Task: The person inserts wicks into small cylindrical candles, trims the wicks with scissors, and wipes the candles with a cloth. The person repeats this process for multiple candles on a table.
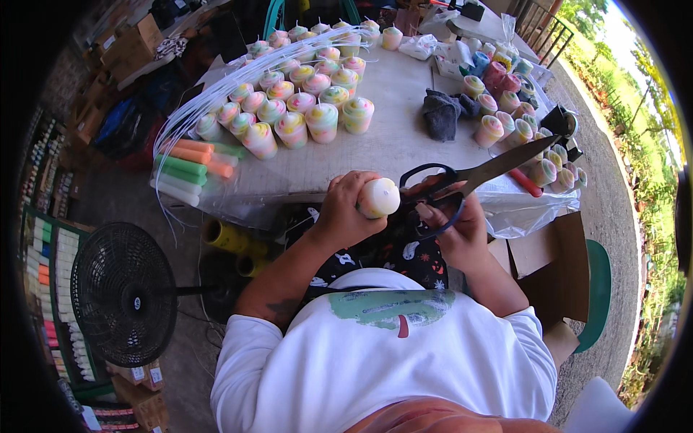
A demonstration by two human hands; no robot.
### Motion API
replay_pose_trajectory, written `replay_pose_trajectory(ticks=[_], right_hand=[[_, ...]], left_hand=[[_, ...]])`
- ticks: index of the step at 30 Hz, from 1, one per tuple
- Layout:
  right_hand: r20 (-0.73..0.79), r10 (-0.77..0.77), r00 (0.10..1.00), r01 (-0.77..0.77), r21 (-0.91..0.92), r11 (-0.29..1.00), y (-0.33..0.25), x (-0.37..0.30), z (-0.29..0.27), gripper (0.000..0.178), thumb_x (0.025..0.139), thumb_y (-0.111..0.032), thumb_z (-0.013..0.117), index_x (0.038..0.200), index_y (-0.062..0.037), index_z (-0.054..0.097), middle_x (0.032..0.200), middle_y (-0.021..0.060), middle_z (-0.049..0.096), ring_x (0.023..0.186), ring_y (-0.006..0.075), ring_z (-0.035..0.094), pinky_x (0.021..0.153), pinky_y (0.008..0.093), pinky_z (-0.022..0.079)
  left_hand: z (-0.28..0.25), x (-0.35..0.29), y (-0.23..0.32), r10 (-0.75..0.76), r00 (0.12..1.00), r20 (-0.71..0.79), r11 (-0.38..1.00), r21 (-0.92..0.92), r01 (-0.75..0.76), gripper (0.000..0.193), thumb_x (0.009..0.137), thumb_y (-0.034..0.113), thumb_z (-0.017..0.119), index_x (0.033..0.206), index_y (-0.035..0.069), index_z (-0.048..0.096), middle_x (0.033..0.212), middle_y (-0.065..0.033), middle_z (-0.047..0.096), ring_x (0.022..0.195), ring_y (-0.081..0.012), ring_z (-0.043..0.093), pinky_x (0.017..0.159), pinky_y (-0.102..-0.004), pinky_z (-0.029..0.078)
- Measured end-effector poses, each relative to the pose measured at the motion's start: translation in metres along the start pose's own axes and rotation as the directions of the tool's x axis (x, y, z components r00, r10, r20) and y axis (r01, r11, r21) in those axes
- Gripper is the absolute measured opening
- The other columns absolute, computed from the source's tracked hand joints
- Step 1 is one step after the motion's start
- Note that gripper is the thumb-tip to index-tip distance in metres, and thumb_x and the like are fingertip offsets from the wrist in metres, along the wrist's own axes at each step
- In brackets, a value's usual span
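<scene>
My left hand (pixel 342 208) is closed round a small pastel candle (pixel 379 198), with its pale round end facing up. Beside it, my right hand (pixel 462 234) grips a large pair of scissors (pixel 505 163) by the dark handles. The long blades point up and to the right, away from the candle, and look nearly together. Both hands are above my lap, just off the table's near edge. Rows of multicoloured swirled candles (pixel 321 121) with wicks stand on the table (pixel 393 141) ahead, to the left. A bundle of long white wicks (pixel 216 97) lies across them.
Orange, green and white wax sticks (pixel 180 170) lie at the table's left corner. A dark cloth (pixel 440 115) sits right of centre, near more candles (pixel 489 131) and a red-handled tool (pixel 525 183). A black fan (pixel 124 294) stands left; an open cardboard box (pixel 552 270) is at right.
</scene>
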State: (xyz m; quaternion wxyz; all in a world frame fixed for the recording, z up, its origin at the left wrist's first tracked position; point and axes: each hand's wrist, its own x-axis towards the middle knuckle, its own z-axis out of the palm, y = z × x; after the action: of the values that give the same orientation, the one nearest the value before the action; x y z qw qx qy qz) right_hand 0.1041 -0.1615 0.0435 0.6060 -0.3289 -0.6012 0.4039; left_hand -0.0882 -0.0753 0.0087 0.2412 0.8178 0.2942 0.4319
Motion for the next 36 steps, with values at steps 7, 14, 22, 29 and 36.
replay_pose_trajectory(ticks=[7, 14, 22, 29, 36], right_hand=[[0.027, 0.146, 0.989, -0.147, 0.028, 0.989, -0.022, 0.011, 0.013, 0.031, 0.089, 0.01, 0.054, 0.117, -0.0009, 0.047, 0.114, 0.0142, 0.056, 0.112, 0.0269, 0.056, 0.096, 0.0374, 0.044], [-0.006, -0.026, 1.0, 0.027, 0.133, 0.991, -0.014, 0.001, 0.008, 0.037, 0.089, 0.011, 0.052, 0.122, -0.002, 0.041, 0.119, 0.0148, 0.054, 0.115, 0.0241, 0.055, 0.096, 0.0335, 0.044], [-0.071, -0.086, 0.994, 0.092, 0.085, 0.992, -0.038, 0.013, -0.005, 0.035, 0.09, 0.008, 0.054, 0.121, -0.0018, 0.042, 0.115, 0.0157, 0.057, 0.111, 0.0273, 0.057, 0.095, 0.0391, 0.045], [-0.067, 0.276, 0.959, -0.261, 0.171, 0.95, -0.018, -0.009, -0.044, 0.032, 0.088, -0.011, 0.066, 0.115, -0.0018, 0.052, 0.094, 0.0052, 0.058, 0.088, 0.0117, 0.059, 0.083, 0.0272, 0.048], [0.057, 0.501, 0.863, -0.501, 0.213, 0.839, 0.013, -0.038, -0.047, 0.042, 0.088, -0.037, 0.068, 0.11, -0.0037, 0.055, 0.083, 0.0035, 0.059, 0.073, 0.014, 0.06, 0.067, 0.0283, 0.049]], left_hand=[[0.002, -0.007, -0.003, 0.016, 1.0, -0.009, 0.999, 0.031, -0.016, 0.06, 0.058, 0.015, 0.077, 0.112, 0.013, 0.051, 0.106, -0.0037, 0.06, 0.1, -0.0221, 0.059, 0.092, -0.0415, 0.03], [0.001, 0.004, 0.0, 0.007, 1.0, -0.009, 0.999, 0.048, -0.006, 0.061, 0.057, 0.015, 0.077, 0.113, 0.014, 0.051, 0.105, -0.0027, 0.06, 0.1, -0.0224, 0.059, 0.09, -0.0425, 0.03], [-0.002, -0.002, 0.002, -0.037, 0.999, 0.015, 0.996, 0.083, 0.036, 0.06, 0.061, 0.015, 0.08, 0.112, 0.008, 0.049, 0.105, -0.0119, 0.059, 0.096, -0.0313, 0.06, 0.086, -0.0444, 0.044], [-0.012, 0.008, 0.007, -0.281, 0.956, 0.09, 0.956, 0.112, 0.27, 0.064, 0.065, 0.024, 0.085, 0.11, 0.003, 0.045, 0.108, -0.0172, 0.056, 0.095, -0.0383, 0.06, 0.081, -0.0441, 0.05], [-0.041, 0.047, 0.015, -0.173, 0.935, 0.308, 0.927, 0.373, 0.049, 0.067, 0.063, 0.035, 0.085, 0.11, 0.007, 0.048, 0.106, -0.0174, 0.056, 0.095, -0.0369, 0.061, 0.08, -0.0448, 0.051]])
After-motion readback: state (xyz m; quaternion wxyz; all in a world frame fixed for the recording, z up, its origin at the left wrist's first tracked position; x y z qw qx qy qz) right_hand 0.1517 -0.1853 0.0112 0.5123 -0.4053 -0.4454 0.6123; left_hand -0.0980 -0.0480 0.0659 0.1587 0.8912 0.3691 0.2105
